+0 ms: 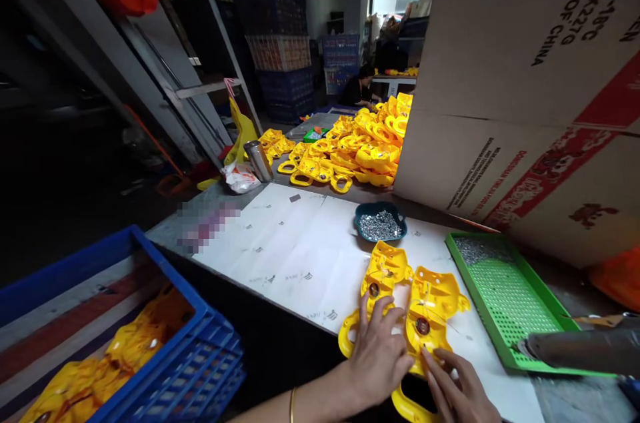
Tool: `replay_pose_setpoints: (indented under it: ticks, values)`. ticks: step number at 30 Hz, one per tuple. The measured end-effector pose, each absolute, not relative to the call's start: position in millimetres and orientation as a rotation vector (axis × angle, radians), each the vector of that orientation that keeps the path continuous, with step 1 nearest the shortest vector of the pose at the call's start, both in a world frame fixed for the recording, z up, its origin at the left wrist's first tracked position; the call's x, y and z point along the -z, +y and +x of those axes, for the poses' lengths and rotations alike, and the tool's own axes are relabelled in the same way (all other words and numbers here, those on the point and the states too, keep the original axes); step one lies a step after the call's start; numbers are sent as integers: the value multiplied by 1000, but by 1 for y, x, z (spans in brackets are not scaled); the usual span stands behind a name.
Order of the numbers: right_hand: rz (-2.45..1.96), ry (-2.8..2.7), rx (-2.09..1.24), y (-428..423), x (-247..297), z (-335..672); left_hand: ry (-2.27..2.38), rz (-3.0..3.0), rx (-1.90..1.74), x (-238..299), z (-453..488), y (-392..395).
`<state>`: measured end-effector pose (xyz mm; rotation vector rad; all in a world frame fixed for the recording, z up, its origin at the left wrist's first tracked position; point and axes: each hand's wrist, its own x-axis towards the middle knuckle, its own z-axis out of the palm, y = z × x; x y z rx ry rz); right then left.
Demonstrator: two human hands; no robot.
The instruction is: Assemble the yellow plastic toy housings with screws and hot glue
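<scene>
Two yellow plastic shell halves lie side by side on the white sheet, hollow side up, each with a ring-shaped handle and a round metallic part inside. My left hand lies over the lower part of the left yellow shell, fingers bent and apart, its thumb side near the right shell. At the lower part of the right yellow shell, my right hand has its thumb and fingers pinched together. Whatever is between those fingertips is too small to make out. Beyond the shells sits a dark green dish of small metal pieces.
A green perforated tray holds small metal pieces, with a grey cylindrical tool across its near end. Cardboard stands behind. A blue crate holds yellow parts. Farther back are a yellow pile, a steel cup and a person.
</scene>
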<state>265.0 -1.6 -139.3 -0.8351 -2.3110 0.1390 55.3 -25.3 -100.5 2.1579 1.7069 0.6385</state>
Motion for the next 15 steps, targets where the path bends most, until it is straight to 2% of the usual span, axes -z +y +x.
replay_pose_setpoints:
  ticks: [5,9,15]
  values:
    - [-920,-2386,9,-12,121,256,1697,2227,-610,86,56,-25]
    - [-977,-2470,-24,-10,119,259,1727,2249,-616,81,58,-23]
    - [-1061,-2315,-61,-6,113,268,1885,2254,-919,70,31,-23]
